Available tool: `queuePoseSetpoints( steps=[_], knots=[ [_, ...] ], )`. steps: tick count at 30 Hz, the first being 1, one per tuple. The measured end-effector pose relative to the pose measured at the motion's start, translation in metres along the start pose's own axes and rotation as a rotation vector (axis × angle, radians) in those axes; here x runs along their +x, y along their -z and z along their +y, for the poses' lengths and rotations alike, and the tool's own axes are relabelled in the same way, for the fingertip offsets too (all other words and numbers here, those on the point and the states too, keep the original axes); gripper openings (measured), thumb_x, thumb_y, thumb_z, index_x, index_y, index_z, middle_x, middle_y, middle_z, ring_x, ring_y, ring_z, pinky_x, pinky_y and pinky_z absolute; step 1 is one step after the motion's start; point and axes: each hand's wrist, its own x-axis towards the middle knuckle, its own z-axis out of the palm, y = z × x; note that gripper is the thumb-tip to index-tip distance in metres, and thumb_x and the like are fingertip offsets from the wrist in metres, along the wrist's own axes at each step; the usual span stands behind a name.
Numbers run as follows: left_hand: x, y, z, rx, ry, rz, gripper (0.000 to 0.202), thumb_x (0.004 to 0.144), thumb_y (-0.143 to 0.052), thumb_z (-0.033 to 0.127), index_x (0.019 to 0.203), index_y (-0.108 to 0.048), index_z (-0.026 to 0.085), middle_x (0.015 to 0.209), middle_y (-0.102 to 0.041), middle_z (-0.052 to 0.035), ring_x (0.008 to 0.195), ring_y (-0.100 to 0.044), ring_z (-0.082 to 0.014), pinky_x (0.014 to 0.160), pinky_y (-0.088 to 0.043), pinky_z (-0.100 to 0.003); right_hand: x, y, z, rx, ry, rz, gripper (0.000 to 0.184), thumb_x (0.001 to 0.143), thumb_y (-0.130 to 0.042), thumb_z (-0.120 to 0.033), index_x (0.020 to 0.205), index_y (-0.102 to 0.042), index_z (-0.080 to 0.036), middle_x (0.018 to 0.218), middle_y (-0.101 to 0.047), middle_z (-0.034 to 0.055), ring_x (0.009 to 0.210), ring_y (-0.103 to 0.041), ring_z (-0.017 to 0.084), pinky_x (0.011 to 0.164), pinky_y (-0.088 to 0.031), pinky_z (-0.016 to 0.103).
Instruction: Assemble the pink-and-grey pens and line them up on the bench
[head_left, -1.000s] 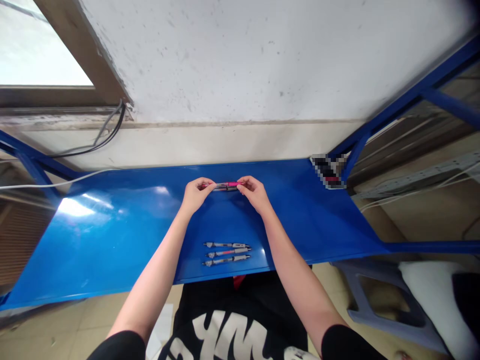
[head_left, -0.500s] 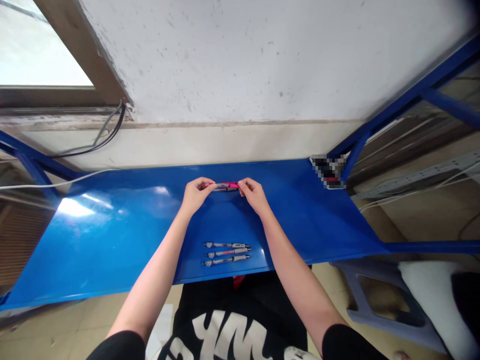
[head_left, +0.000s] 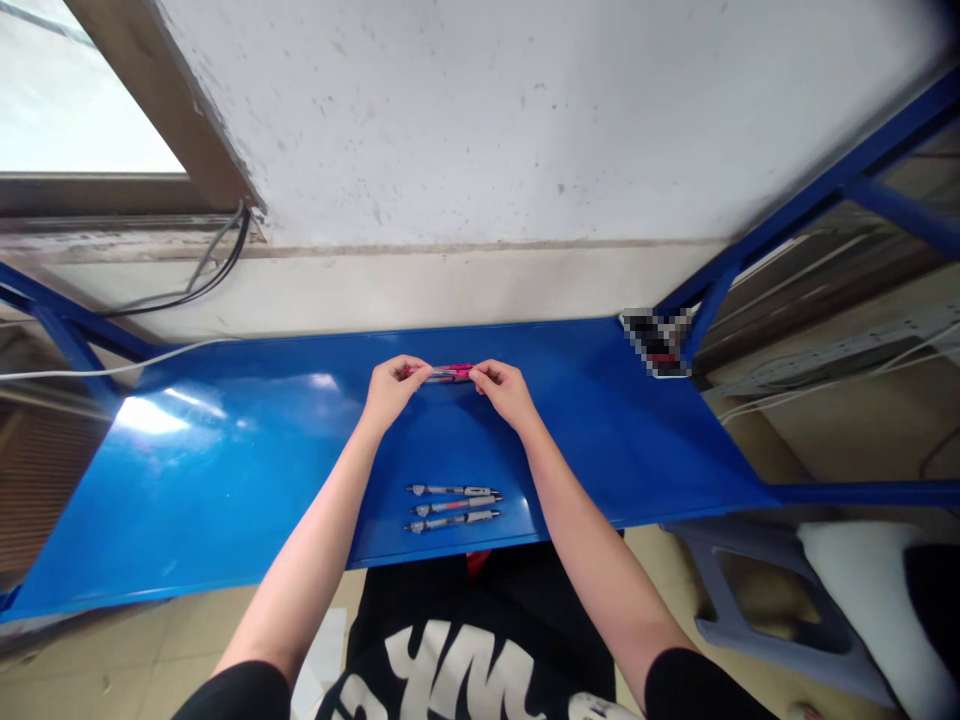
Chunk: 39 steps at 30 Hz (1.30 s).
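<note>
Near the back of the blue table (head_left: 247, 480), my left hand (head_left: 397, 390) and my right hand (head_left: 504, 388) pinch the two ends of a small bunch of pens (head_left: 451, 373). Pink or red shows on the bunch, with a greyish pen along its near side; how many pens it has I cannot tell. My fingertips cover both ends. Closer to me, three grey pens lie side by side, roughly parallel: a far one (head_left: 454, 491), a middle one (head_left: 456, 506) and a near one (head_left: 452, 521). Neither hand touches these three.
A pixelated flat item (head_left: 660, 345) lies at the table's back right corner. Blue metal posts (head_left: 709, 310) rise at the sides, and a wall (head_left: 480, 290) runs along the back. A white cable (head_left: 150, 358) crosses the left back corner. A grey stool (head_left: 795, 640) stands at lower right.
My right hand has shifted slightly left along the bunch, its fingers now nearer my left hand. My left hand and the three loose pens stay in place.
</note>
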Motion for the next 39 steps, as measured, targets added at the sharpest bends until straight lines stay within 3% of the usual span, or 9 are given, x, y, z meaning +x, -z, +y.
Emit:
queuePoseSetpoints(
  steps=[7,12,17,20,24,32,39],
  knots=[
    [0.0,0.0,0.005,-0.46,0.099,-0.013,0.04,0.082,-0.076,0.05,0.099,-0.074,0.015,0.079,-0.068,-0.0055,0.066,-0.059,-0.0133,0.064,-0.046,-0.029,0.003,0.0,0.004,0.054,0.029,0.073,0.035,0.079,-0.074,-0.054,0.091,-0.068,-0.022,0.079,-0.069,0.0023,0.07,-0.06,0.017,0.069,-0.051,0.032],
    [-0.005,-0.006,0.014,-0.676,0.262,-0.136,0.049,0.09,-0.06,0.063,0.099,-0.071,0.016,0.076,-0.065,-0.007,0.067,-0.06,-0.016,0.062,-0.047,-0.03,0.0,-0.006,0.004,0.081,0.026,0.027,0.034,0.079,-0.074,-0.054,0.091,-0.069,-0.022,0.075,-0.069,0.0016,0.068,-0.062,0.017,0.069,-0.051,0.033],
    [-0.009,-0.012,0.017,-0.724,0.379,-0.255,0.065,0.088,-0.043,0.081,0.095,-0.063,0.02,0.072,-0.062,-0.0071,0.062,-0.058,-0.0195,0.058,-0.044,-0.033,-0.006,-0.013,0.001,0.049,0.044,-0.018,0.031,0.08,-0.075,-0.052,0.089,-0.072,-0.022,0.072,-0.068,0.0011,0.067,-0.061,0.018,0.068,-0.05,0.033],
    [-0.01,-0.013,0.016,-0.773,0.375,-0.248,0.056,0.087,-0.048,0.077,0.089,-0.057,0.022,0.066,-0.058,-0.0045,0.061,-0.055,-0.0192,0.059,-0.042,-0.032,-0.007,-0.016,0.001,0.058,0.047,-0.022,0.03,0.079,-0.077,-0.051,0.088,-0.074,-0.023,0.072,-0.068,0.0009,0.067,-0.061,0.018,0.068,-0.051,0.034],
    [-0.011,-0.017,0.012,-0.823,0.315,-0.233,0.044,0.09,-0.052,0.066,0.082,-0.053,0.023,0.064,-0.049,-0.0014,0.059,-0.049,-0.0171,0.059,-0.04,-0.031,-0.006,-0.016,0.002,0.113,0.034,0.001,0.029,0.078,-0.079,-0.048,0.092,-0.074,-0.023,0.087,-0.076,0.0046,0.077,-0.068,0.02,0.077,-0.054,0.036],
    [-0.013,-0.021,0.014,-0.745,0.3,-0.15,0.062,0.088,-0.037,0.084,0.079,-0.049,0.024,0.065,-0.043,-0.0014,0.061,-0.047,-0.0183,0.061,-0.042,-0.034,-0.004,-0.017,0.009,0.06,0.058,0.027,0.031,0.079,-0.077,-0.046,0.098,-0.072,-0.022,0.093,-0.076,0.0052,0.083,-0.068,0.021,0.08,-0.055,0.036],
    [-0.013,-0.021,0.014,-0.87,0.331,-0.166,0.05,0.093,-0.045,0.072,0.08,-0.05,0.024,0.066,-0.043,-0.0008,0.06,-0.046,-0.017,0.061,-0.042,-0.034,-0.003,-0.015,0.008,0.043,0.058,0.056,0.026,0.081,-0.073,-0.043,0.097,-0.072,-0.022,0.091,-0.075,0.0052,0.079,-0.067,0.02,0.077,-0.055,0.036]
  ],
)
